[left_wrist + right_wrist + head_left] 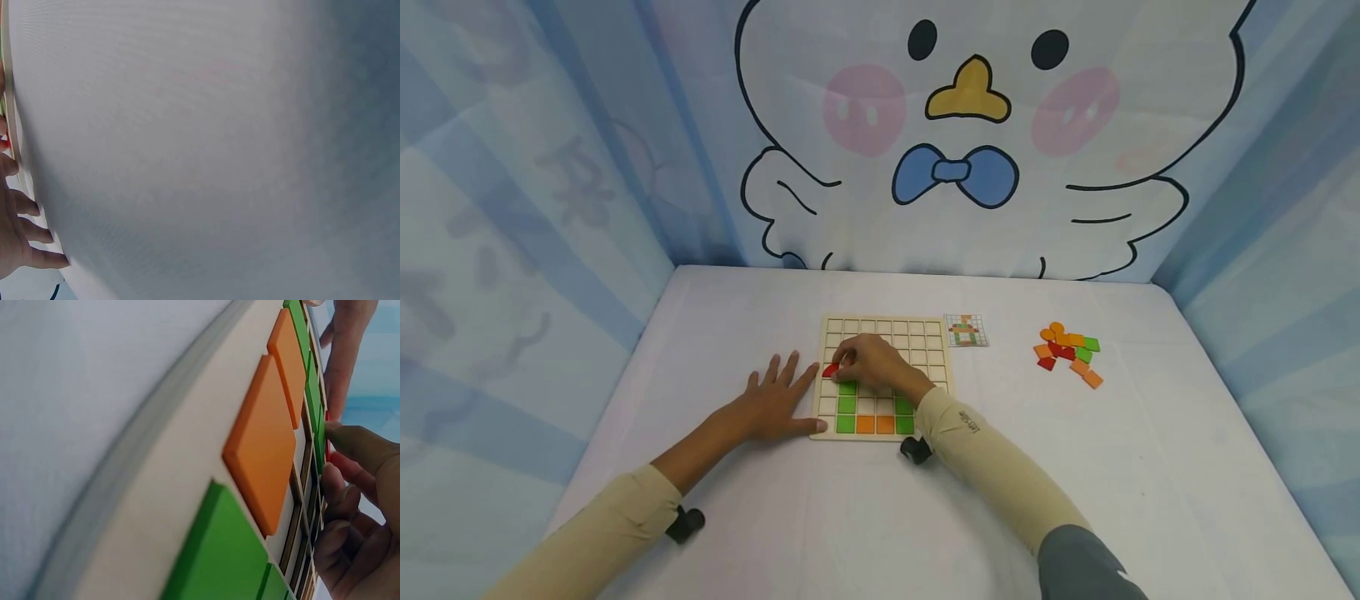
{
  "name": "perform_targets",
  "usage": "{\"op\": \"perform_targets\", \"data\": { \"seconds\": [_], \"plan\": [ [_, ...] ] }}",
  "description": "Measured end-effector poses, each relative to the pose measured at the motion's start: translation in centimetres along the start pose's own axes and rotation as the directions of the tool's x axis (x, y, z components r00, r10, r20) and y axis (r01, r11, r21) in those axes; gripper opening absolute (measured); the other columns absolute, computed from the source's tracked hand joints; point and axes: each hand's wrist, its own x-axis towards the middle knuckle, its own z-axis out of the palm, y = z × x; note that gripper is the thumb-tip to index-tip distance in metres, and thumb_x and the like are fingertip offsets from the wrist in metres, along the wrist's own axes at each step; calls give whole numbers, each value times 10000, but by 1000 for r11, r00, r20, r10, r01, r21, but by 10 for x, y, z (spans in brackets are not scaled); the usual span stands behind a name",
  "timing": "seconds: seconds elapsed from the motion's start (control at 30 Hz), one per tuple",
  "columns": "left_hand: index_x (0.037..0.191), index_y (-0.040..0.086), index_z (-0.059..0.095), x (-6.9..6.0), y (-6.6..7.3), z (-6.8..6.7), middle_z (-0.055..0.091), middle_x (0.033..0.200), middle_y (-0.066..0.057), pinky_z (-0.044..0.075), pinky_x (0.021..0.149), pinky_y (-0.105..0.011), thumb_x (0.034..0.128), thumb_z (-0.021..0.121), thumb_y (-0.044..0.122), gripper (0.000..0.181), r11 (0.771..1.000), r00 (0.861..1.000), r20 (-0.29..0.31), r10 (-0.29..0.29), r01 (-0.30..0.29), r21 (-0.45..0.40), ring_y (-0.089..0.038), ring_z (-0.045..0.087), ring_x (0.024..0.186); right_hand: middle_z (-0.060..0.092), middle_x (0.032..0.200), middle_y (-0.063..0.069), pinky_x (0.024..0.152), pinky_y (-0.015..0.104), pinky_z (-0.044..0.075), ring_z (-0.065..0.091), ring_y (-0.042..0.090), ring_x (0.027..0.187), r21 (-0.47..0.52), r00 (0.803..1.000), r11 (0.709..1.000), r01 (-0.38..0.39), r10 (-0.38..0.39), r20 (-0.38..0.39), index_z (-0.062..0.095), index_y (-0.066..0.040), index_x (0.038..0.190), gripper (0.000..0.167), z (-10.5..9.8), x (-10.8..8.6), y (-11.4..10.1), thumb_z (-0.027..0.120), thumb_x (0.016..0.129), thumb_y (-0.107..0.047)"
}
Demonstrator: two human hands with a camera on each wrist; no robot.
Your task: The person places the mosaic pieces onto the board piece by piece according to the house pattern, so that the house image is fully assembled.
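A square wooden grid board [917, 328] lies on the white table. Over its left side, my right hand [876, 365] pinches a red tile [830, 371] between thumb and fingers, at the leftmost column. Green tiles [846, 403] stand in a column near the board's left, and more green ones fill part of a column at the right. Between them in the bottom row sit two orange tiles [265, 444]. With fingers spread, my left hand [772, 406] rests beside the board, thumb and index tips at its left edge. My right hand and forearm hide part of the grid.
A small pattern card [966, 331] lies against the board's upper right corner. Farther right is a loose pile of orange, red and green pieces [1067, 352]. Printed curtains [955, 233] surround the table's back and sides.
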Motion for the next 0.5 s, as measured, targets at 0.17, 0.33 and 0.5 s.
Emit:
{"op": "perform_targets", "data": {
  "seconds": [0.17, 0.33, 0.5],
  "plan": [
    [1620, 169, 192, 0, -2, -1, 79, 1668, -252, 168, 1091, -790, 848, 540, 782, 1045, 1000, 1000, -6, 3, -3, 2, -557, 52, 1502, 663, 855, -49, 698, 232, 456, 573, 89, 765, -8, 1000, 1000, 9, -9, -6, 748, -158, 1065, 208, 0, 1, 0, 782, 889, -265],
    [1618, 165, 198, -2, -2, -2, 81, 1667, -252, 166, 1095, -787, 853, 556, 765, 1036, 1000, 1000, -10, 9, -9, -9, -557, 54, 1501, 662, 875, -51, 753, 261, 481, 585, 110, 800, 10, 1000, 1000, 8, -8, 14, 725, -166, 1091, 221, -5, -4, 1, 762, 907, -282],
    [1620, 171, 190, -2, 0, -1, 67, 1672, -243, 157, 1109, -775, 854, 554, 764, 1035, 1000, 1000, -3, -3, 3, -10, -544, 46, 1508, 662, 892, -52, 768, 291, 463, 559, 130, 804, 44, 999, 998, 38, -37, -17, 711, -163, 1130, 265, -21, -15, 13, 757, 910, -303]
  ]
}}
